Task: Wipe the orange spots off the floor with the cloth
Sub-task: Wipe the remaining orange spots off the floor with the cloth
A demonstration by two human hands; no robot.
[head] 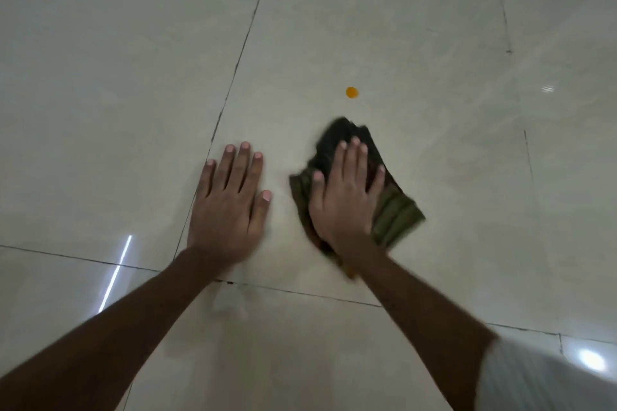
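Note:
A small round orange spot (352, 92) lies on the pale tiled floor (450, 177), a short way beyond the cloth. The cloth (397, 213) is a crumpled dark green and black rag lying flat on the tile. My right hand (345, 197) presses down on top of it with fingers spread, and a trace of orange shows under the wrist near the cloth's near edge. My left hand (230, 207) rests flat on the bare floor to the left of the cloth, palm down, fingers apart, holding nothing.
Dark grout lines (233, 70) cross the glossy tiles, one running away past my left hand and one crossing beneath both forearms. Light reflections glint on the floor at the left and lower right. A white sleeve (541, 380) shows at the lower right corner.

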